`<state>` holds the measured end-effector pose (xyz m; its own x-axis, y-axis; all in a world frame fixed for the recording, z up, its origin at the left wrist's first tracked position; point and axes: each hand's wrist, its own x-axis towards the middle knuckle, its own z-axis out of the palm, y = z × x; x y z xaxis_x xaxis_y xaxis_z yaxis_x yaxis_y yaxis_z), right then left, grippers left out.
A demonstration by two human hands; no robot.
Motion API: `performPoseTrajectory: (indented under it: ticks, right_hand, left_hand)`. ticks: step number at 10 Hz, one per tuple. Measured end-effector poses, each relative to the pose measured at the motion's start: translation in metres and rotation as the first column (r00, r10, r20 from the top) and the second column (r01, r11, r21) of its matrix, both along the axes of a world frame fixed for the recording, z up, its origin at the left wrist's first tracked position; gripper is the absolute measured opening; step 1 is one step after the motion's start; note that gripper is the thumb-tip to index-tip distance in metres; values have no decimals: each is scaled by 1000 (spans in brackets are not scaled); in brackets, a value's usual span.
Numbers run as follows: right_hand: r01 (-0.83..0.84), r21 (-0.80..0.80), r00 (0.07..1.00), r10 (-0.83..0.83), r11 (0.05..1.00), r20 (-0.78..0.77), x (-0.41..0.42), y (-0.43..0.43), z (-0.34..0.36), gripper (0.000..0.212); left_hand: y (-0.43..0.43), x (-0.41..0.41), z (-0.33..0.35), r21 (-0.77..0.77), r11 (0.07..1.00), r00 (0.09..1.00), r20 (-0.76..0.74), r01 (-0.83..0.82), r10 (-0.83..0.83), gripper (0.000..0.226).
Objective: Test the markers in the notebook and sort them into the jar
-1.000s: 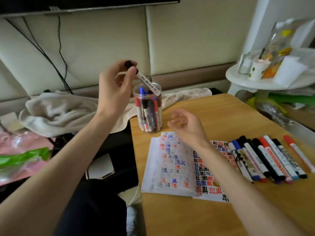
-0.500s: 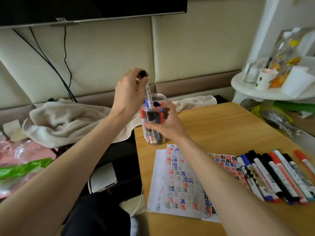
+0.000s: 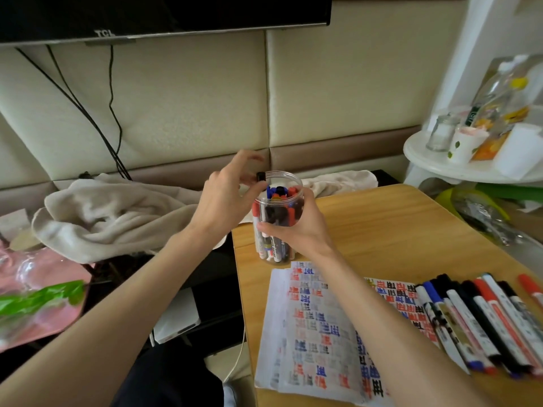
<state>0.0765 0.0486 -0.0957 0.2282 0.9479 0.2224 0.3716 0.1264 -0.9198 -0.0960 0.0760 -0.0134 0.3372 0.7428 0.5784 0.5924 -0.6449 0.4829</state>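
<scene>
A clear plastic jar with several red, blue and black markers stands at the wooden table's back left corner. My right hand grips the jar round its middle. My left hand hovers at the jar's left rim, fingers spread, index finger lifted. Its thumb is beside the black cap of a marker that stands almost fully inside the jar. The open notebook, covered in red, blue and black scribbles, lies in front of the jar. A row of several markers lies to the notebook's right.
The wooden table ends just left of the jar. A beige towel lies beyond that edge. At the right stands a white round side table with cups and bottles. A TV hangs above, cables trailing down.
The black-capped marker has gone from tilted above the jar down into it. My right hand came from above the notebook and took hold of the jar. My left fingers have spread.
</scene>
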Motion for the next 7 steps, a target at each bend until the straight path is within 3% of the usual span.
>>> performPoseTrajectory:
  ticks: [1,2,4,5,7]
  right_hand:
    - [0,-13,1000,0,1000,0,1,-1,0,100]
    - [-3,-18,1000,3,1000,-14,-1,-2,1,101]
    - [-4,-33,1000,4,999,-7,-2,-5,2,98]
    - [-2,-50,1000,1,999,-9,-3,-8,5,99]
    - [-78,-93,997,75,993,-29,5,-16,5,112]
  left_hand:
    - [-3,-5,-13,72,997,1000,-5,20,-19,20]
    - [-2,-8,-30,82,997,999,-41,4,0,21]
    - [-7,-10,-47,47,996,993,-95,75,-70,54]
    - [-7,-4,-51,-81,993,996,36,84,-81,81]
    - [-4,8,-65,-233,961,959,272,149,-83,85]
